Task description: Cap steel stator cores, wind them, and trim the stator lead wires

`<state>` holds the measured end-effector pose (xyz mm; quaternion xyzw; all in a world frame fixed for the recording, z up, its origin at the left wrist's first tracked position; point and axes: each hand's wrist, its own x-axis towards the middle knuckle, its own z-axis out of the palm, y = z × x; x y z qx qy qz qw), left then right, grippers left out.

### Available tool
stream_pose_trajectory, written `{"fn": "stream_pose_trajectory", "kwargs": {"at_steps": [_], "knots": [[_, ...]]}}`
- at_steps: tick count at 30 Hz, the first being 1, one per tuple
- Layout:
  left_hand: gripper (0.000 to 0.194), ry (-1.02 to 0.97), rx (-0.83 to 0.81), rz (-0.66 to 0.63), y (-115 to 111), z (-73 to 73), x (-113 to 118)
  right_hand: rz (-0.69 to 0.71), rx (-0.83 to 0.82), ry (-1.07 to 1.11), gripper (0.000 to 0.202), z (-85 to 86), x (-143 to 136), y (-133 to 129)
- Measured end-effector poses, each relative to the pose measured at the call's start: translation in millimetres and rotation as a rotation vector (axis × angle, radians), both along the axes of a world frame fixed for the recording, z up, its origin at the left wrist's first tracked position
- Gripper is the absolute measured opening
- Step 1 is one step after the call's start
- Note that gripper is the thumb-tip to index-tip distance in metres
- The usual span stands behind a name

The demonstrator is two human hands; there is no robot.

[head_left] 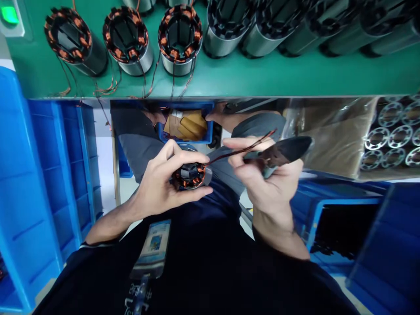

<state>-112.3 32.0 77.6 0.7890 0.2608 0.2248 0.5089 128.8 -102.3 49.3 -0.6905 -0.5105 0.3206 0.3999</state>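
My left hand is wrapped round a motor stator, its copper-wound end facing up at me. From the stator's right edge a twisted bundle of dark copper lead wires runs up to the right, across the fingers of my right hand. That hand is closed round a dark tool with a broad black pointed end; motion blurs it and its exact kind cannot be made out. Whether the right fingers also pinch the wires is unclear.
Wound stators with hanging leads and several bare stators stand on the green bench. Blue bins flank me. At right lie a plastic-covered carton and metal rings. A blue box with brown paper sits below.
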Motion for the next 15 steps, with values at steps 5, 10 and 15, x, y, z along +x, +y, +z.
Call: {"fn": "stream_pose_trajectory", "kwargs": {"at_steps": [5, 10, 15], "knots": [[0.053, 0.034, 0.032, 0.080, -10.6, -5.8, -6.9, -0.009, 0.063, 0.213, 0.033, 12.3, -22.9, 26.4], [0.054, -0.168, 0.014, 0.189, -22.9, -33.0, -6.4, -0.145, 0.154, 0.561, 0.017, 3.8, -48.7, 34.1], [0.033, -0.265, -0.248, 0.191, -32.9, -50.6, 1.2, -0.109, 0.133, 0.506, 0.015, 10.9, -59.0, 38.0]]}}
